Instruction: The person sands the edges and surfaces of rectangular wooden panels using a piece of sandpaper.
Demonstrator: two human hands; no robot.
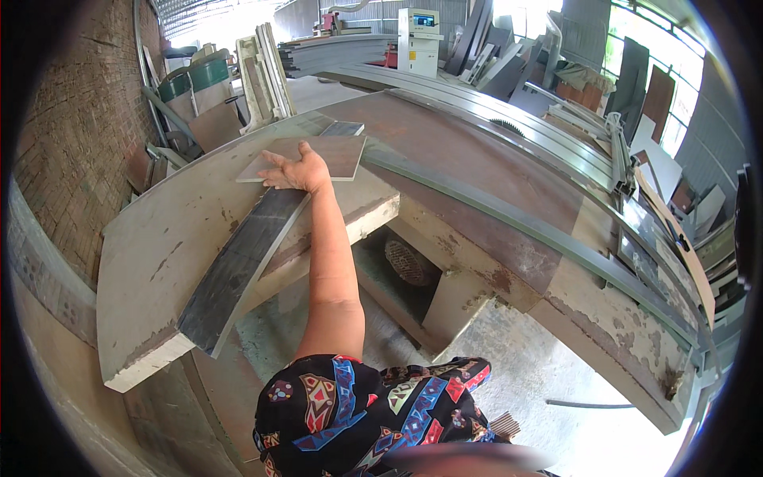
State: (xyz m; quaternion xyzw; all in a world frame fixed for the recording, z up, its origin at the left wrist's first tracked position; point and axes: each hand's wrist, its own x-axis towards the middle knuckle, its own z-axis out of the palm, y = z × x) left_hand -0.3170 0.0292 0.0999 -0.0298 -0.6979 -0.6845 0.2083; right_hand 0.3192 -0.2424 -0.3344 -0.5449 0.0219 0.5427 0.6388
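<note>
A sliding panel saw table (461,147) with a rust-brown top takes up the middle and right, a long grey-green rail (509,216) running along it. Against its left side stands a thick, worn beige side table (159,246). A long dark grey strip (246,254) lies aslant on that slab, its near end jutting past the edge. Below the tabletop, an open-fronted compartment (459,310) has a round grille (407,262) in its dark interior. At the far left is a rounded green container (208,82); I cannot tell what it holds. The small brown board (343,157) lies across the strip's far part, and the left hand (300,171) rests over it, fingers spread wide, grasping nothing. The right hand is out of sight, so its state cannot be told.
</note>
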